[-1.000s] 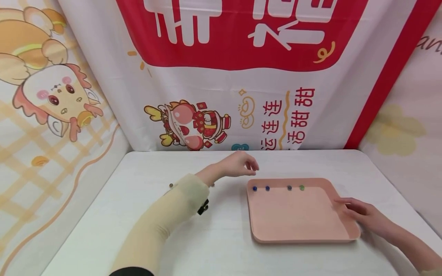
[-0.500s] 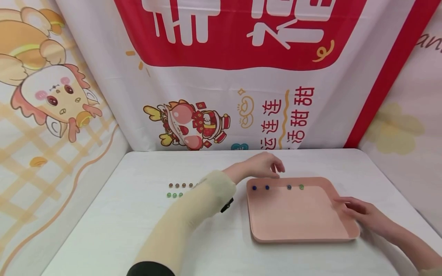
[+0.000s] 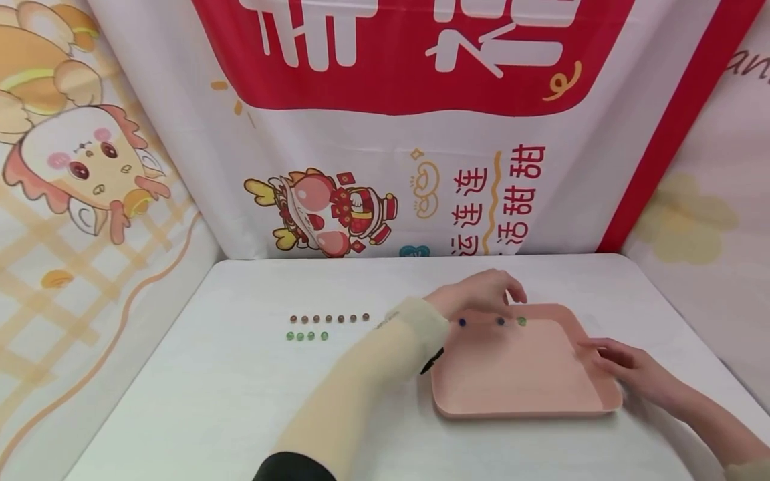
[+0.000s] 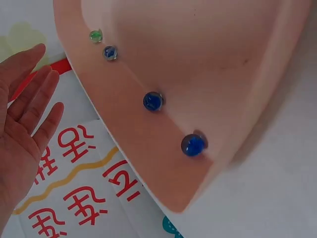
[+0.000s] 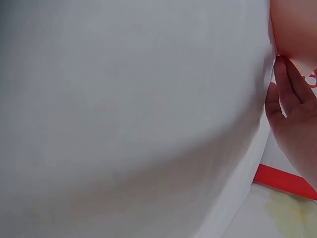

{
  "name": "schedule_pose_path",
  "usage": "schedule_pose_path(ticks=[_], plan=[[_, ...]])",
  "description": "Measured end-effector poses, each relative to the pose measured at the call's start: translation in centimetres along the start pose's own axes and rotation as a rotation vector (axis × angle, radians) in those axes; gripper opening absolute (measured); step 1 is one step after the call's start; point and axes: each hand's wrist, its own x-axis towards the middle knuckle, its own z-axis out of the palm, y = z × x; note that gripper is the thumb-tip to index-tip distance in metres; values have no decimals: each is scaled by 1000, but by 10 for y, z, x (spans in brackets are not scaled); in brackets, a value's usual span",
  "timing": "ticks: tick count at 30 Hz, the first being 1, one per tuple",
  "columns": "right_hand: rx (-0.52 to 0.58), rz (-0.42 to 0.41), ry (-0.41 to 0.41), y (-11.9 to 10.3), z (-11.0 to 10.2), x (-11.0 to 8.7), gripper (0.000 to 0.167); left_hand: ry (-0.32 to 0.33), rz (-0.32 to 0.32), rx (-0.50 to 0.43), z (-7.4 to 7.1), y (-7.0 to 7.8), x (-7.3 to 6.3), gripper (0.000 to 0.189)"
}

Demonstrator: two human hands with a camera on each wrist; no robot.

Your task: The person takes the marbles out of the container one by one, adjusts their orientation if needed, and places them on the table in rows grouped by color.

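My left hand (image 3: 487, 292) reaches over the far edge of a pink tray (image 3: 517, 381), its fingers loosely bent and holding nothing. In the left wrist view, that hand's fingers are spread beside the tray's rim. Along the tray's far side lie glass marbles: a blue marble (image 4: 193, 145) by the corner, a second blue marble (image 4: 153, 101), a clear-and-blue marble (image 4: 110, 53) and a green marble (image 4: 95, 36). My right hand (image 3: 644, 374) rests its fairly straight fingers on the tray's right rim. The left sleeve covers the tray's left corner in the head view.
Left of the tray, a row of several brown marbles (image 3: 329, 318) lies on the white table (image 3: 240, 401). A shorter row of green marbles (image 3: 311, 336) sits in front of it. Printed cloth (image 3: 361, 133) hangs behind the table and at both sides.
My left hand has moved right, from beside the tray to over its far edge, uncovering the marble rows on the table. The right hand stays at the rim.
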Motion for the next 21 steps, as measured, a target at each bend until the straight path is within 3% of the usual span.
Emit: schedule_pose_path(ticks=[5,10,14,21], plan=[[-7,-11,-4,-2,-1,1,35,-43,-25,-13,11,4,8,34],[12,-35,0,-1,1,1,34,-106,-74,40,21,6,14,38],[8,6,-8,-1,0,0,36,-141,-86,97,26,7,18,43],[-21,63,-16,-1,-2,0,39,-147,-131,99,30,8,24,40]])
